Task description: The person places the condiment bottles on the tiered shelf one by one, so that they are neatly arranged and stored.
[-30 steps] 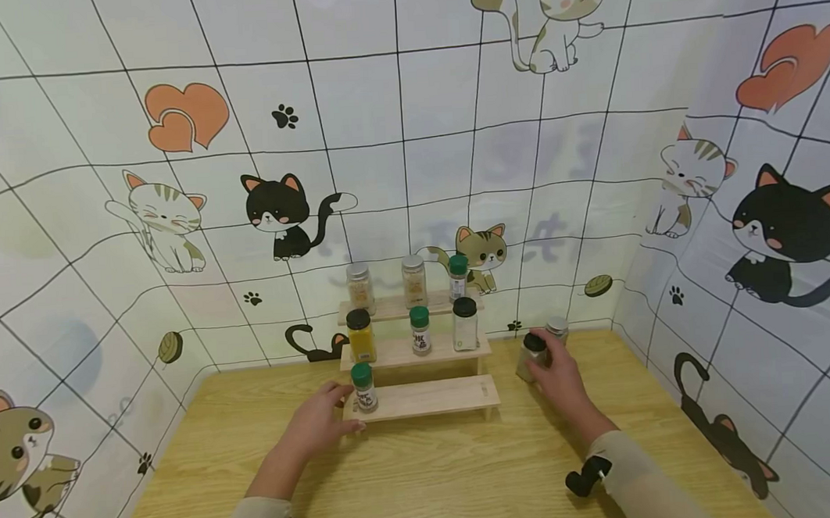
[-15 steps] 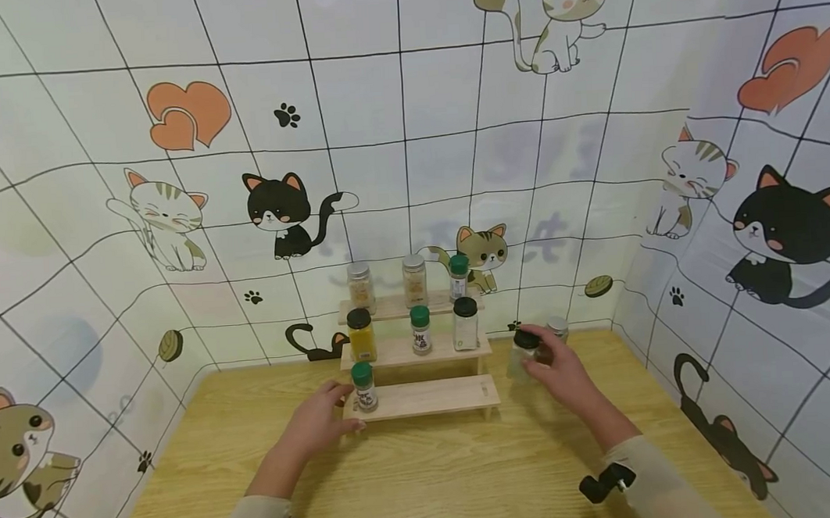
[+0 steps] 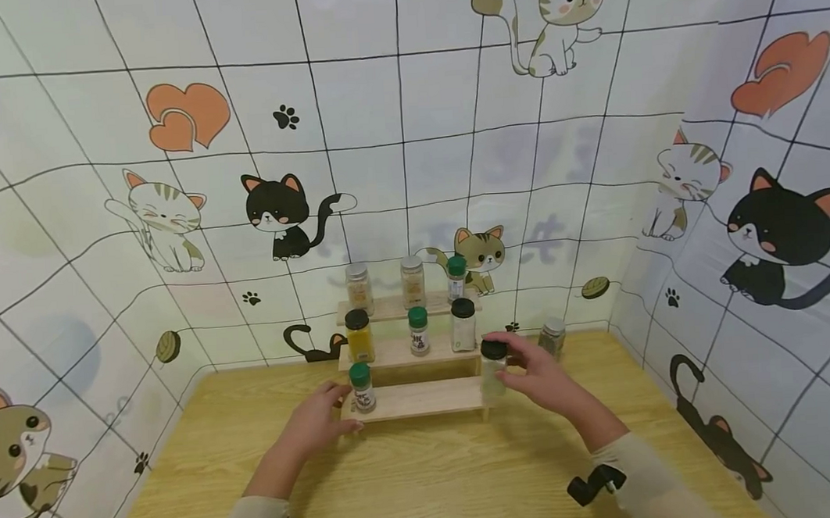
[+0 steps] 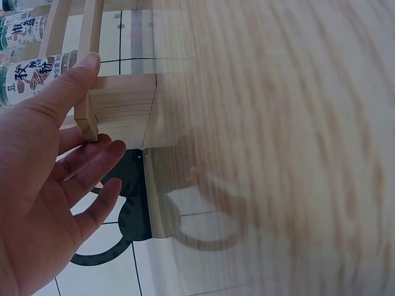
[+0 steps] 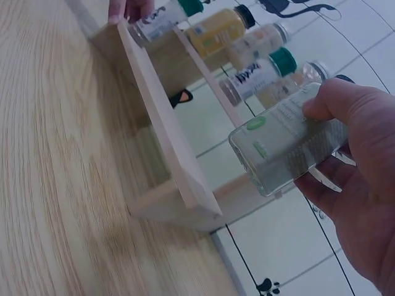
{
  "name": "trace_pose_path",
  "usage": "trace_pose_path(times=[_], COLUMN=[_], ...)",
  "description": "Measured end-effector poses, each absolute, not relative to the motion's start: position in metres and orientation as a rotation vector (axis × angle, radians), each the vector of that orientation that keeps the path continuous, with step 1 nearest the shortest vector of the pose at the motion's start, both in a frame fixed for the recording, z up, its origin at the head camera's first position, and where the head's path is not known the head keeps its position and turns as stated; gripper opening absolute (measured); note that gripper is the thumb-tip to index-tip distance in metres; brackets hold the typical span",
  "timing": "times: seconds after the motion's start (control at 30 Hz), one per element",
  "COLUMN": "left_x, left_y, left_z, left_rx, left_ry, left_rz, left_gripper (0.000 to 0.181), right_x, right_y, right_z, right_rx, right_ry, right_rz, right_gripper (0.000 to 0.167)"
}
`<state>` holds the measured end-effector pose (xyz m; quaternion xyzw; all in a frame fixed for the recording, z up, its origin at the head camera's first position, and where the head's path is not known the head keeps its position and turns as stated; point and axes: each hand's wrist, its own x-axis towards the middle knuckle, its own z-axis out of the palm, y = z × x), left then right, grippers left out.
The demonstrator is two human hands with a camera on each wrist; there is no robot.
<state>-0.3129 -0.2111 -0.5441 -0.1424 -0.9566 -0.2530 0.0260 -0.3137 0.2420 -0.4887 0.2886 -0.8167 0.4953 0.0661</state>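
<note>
A three-step wooden spice rack (image 3: 415,400) stands on the table with spice jars on every step. My left hand (image 3: 316,422) pinches the left end of its lowest step between thumb and index finger; the other fingers are loosely spread in the left wrist view. Close to that thumb is a green-capped jar (image 3: 362,388) with a printed label. My right hand (image 3: 544,377) grips a black-capped clear spice jar (image 5: 281,145) with pale grayish contents. In the right wrist view this jar is off the table, beside the rack's right end, its base near the lowest step.
Yellow (image 3: 359,336), green-capped (image 3: 418,331) and black-capped white (image 3: 464,324) jars fill the middle step. More jars (image 3: 412,282) line the top step. A silver-capped jar (image 3: 551,338) stands on the table right of the rack. Cat-print walls (image 3: 365,105) enclose the table.
My right hand has carried the black-capped jar leftward from beside the silver-capped jar to the rack's right end. The left hand has stayed at the rack's left end.
</note>
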Motion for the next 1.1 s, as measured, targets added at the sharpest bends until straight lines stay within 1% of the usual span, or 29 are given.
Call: trace_pose_path(times=[0.27,0.5,0.9,1.1], left_x=[-0.31,-0.308,-0.31,-0.309], left_y=[-0.211,-0.209,-0.21,-0.209], left_z=[-0.542,-0.539,-0.541,-0.54], left_rx=[-0.438,-0.427,-0.438,-0.45], left_ry=[-2.956,-2.961,-2.951,-2.947], left_rz=[-0.78,-0.795,-0.795,-0.791], left_gripper=[0.072,0.071,0.07,0.07], right_x=[-0.319,-0.322,-0.331,-0.335], right_y=[0.211,0.189,0.156,0.143], right_z=[-0.487,-0.487,-0.488,-0.495], right_rx=[0.995,0.994,1.105,1.115], right_ry=[-2.448,-2.491,-2.442,-2.471], right_rz=[1.548,1.641,1.721,1.717], right_gripper=[0.061,0.06,0.059,0.059])
